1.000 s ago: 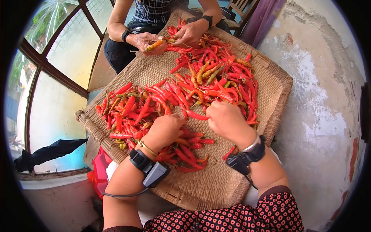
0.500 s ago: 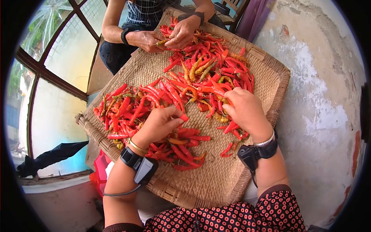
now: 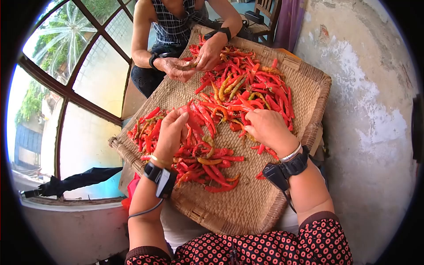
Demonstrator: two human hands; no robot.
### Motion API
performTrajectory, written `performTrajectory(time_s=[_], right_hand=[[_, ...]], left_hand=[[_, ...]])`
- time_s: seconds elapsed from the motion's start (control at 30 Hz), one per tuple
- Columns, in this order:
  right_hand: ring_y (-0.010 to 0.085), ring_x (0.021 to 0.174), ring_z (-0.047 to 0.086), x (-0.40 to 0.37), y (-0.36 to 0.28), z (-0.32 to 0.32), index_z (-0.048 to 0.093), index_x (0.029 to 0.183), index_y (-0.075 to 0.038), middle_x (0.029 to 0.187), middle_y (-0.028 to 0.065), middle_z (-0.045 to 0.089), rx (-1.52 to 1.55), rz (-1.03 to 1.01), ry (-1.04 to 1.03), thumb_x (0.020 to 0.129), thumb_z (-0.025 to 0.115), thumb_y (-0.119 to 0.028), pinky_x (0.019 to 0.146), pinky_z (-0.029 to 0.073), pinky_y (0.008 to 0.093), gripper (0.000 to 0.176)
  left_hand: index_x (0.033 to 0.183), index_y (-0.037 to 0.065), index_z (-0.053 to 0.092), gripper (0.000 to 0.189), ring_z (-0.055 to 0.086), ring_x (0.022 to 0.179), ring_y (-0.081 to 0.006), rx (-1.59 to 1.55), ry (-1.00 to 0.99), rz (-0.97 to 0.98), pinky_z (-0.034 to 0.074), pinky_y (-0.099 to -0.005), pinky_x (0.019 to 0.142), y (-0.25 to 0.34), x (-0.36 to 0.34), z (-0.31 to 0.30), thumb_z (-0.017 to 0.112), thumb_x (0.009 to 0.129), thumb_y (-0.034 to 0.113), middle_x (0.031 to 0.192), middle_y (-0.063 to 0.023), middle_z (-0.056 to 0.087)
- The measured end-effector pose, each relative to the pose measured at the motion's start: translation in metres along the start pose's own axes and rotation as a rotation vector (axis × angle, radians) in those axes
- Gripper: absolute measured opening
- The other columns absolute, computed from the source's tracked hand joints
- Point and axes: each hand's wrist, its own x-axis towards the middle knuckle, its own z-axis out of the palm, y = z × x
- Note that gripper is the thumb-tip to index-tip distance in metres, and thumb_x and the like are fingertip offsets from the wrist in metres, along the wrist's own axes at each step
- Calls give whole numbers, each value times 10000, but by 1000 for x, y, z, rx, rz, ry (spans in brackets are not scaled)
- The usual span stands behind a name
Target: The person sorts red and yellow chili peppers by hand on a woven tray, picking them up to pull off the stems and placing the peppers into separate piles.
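Observation:
My left hand (image 3: 170, 134) is raised over the left heap of chili peppers, its thumb and fingers pinched on a red chili pepper (image 3: 193, 119). My right hand (image 3: 270, 131) is at the near edge of the larger heap of red chili peppers (image 3: 276, 90), fingers curled and closed. What those fingers hold, if anything, is hidden behind the hand. A loose group of chilies (image 3: 212, 170), mostly red with some orange, lies on the woven tray (image 3: 234, 205) between my forearms. Several yellowish-green chilies (image 3: 232, 85) lie in the far heap.
Across the tray another person's hands (image 3: 192, 64) hold a small greenish chili. A dark folded umbrella (image 3: 84, 181) lies by the framed window (image 3: 90, 126) at left. A rough plastered wall (image 3: 357, 132) stands close on the right. A wooden chair (image 3: 265, 20) is behind the tray.
My left hand has moved up and away over the left heap. My right hand has shifted slightly left and down. The view has turned a little, and the other person's hands remain together.

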Motion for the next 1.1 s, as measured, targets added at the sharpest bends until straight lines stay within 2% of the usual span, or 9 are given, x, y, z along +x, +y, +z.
performTrajectory(time_s=[0.1,0.23,0.27,0.4,0.47,0.67,0.8,1.03,1.1], right_hand=[[321,740,619,1,1,4,582,768,-35,751,145,616,18,5,-13,734,660,-199,659,497,430,185],[325,731,624,2,6,4,602,766,-39,736,153,625,27,52,-18,730,664,-208,660,498,433,184],[325,730,623,2,4,1,606,776,-41,739,155,626,38,67,-22,727,666,-210,660,498,436,186],[321,755,599,0,5,3,603,802,-48,766,127,609,33,82,-29,724,665,-220,658,471,433,198],[319,759,606,1,2,7,609,801,-61,758,123,617,6,93,-91,725,666,-247,666,474,434,209],[313,741,637,2,-3,9,621,792,-45,740,155,634,-10,36,-98,741,678,-262,674,503,415,230],[312,753,636,0,-3,10,622,791,-44,749,159,634,-14,54,-135,741,678,-262,682,503,414,230],[319,798,605,1,-2,18,599,799,-44,782,134,619,19,20,-158,734,675,-258,707,475,433,236],[320,805,604,1,-2,20,603,815,-42,791,135,621,30,4,-159,733,676,-249,710,475,434,235]], left_hand=[[833,64,525,127,410,413,-50,104,34,-73,332,-182,387,12,22,12,548,895,172,565,44,466],[1197,1,469,379,539,708,-86,90,167,100,452,-217,562,5,51,29,561,891,206,967,-40,550],[1342,-10,315,570,557,789,-118,126,116,96,480,-251,633,-5,58,19,573,883,206,1121,-83,507],[1118,-13,554,367,587,751,-173,603,83,45,488,-312,645,-45,61,3,619,827,200,921,-71,582],[980,17,614,305,607,789,-265,1226,27,443,490,-379,668,-55,44,14,657,776,240,881,-114,599],[1028,42,557,420,590,854,-349,1575,9,286,492,-418,712,-43,22,56,665,720,307,989,-181,540],[930,24,563,301,584,854,-351,1539,12,256,488,-426,719,-56,34,47,638,699,201,960,-182,533],[794,-9,595,148,587,835,-354,1219,-287,433,484,-374,736,-28,11,22,567,669,65,817,-198,573],[835,0,615,157,617,762,-265,1063,-434,348,492,-335,683,-22,4,17,589,707,88,806,-144,608]])
